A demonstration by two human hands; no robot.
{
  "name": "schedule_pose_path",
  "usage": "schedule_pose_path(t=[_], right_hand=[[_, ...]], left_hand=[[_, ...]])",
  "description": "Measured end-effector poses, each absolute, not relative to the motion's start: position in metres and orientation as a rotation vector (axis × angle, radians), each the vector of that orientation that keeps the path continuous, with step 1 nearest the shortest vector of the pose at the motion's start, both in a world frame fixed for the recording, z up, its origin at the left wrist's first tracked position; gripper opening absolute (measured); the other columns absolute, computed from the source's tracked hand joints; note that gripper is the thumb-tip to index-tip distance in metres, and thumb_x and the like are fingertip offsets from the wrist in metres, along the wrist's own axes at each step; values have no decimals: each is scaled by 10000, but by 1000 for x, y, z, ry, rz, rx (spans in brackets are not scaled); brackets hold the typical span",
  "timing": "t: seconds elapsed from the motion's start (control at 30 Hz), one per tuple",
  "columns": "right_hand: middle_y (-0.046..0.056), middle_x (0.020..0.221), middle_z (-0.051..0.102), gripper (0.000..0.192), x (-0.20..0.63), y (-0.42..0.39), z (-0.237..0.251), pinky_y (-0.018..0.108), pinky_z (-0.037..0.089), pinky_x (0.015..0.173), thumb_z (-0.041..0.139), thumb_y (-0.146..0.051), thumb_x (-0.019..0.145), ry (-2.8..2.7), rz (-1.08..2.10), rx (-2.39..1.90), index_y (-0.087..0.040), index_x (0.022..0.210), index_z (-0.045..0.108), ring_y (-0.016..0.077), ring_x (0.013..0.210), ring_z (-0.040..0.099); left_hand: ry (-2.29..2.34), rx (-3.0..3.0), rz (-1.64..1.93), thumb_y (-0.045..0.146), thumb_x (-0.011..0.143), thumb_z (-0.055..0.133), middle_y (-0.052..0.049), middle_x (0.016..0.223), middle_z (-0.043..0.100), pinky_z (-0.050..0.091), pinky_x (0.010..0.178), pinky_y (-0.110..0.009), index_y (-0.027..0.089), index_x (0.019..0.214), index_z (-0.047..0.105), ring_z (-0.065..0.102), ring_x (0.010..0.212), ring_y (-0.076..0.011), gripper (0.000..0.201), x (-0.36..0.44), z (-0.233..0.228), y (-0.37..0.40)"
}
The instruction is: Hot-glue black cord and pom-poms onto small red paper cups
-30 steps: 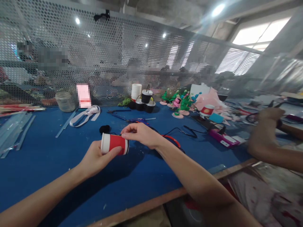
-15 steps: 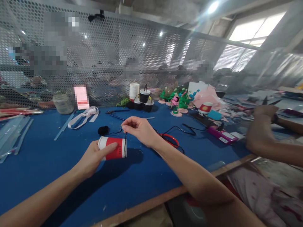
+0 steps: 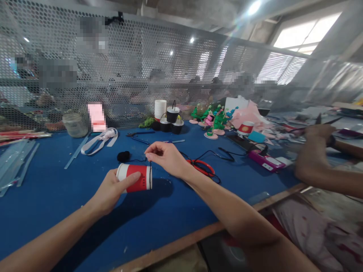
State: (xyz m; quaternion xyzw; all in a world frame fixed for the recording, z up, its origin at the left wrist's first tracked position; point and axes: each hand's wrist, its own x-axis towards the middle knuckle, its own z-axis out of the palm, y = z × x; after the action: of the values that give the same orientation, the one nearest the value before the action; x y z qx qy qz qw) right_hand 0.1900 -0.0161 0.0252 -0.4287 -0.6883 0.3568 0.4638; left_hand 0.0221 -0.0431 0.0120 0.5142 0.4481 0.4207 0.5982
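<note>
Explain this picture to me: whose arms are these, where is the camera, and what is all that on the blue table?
There is no machine here. A camera worn on a person's head looks down at their own bare arms. The left hand holds a red paper cup on its side. The right hand pinches a thin black string at the cup's rim. On the blue table lie red-handled scissors, a ball of black yarn, small black cups with handles and white ribbon. The arm at right belongs to a co-worker.
</note>
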Motion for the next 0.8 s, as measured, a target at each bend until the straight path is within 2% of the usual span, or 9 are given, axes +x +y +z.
schedule_pose_path(t=[0.5,0.8], right_hand=[[-15,626,571,18,188,-14,18,227,405,586,553,-142,703,-1758,850,-1085,-148,698,569,85,582,507],[-12,631,567,27,187,-13,18,228,405,589,556,-124,701,-1767,879,-1103,-144,693,573,85,587,503]], left_hand=[[1030,1234,997,309,565,734,-18,596,673,445,507,-189,140,650,662,562,506,-109,202,19,9,-42],[1030,1231,1022,291,554,740,-12,556,650,428,462,-176,134,636,659,539,470,-97,195,21,11,-43]])
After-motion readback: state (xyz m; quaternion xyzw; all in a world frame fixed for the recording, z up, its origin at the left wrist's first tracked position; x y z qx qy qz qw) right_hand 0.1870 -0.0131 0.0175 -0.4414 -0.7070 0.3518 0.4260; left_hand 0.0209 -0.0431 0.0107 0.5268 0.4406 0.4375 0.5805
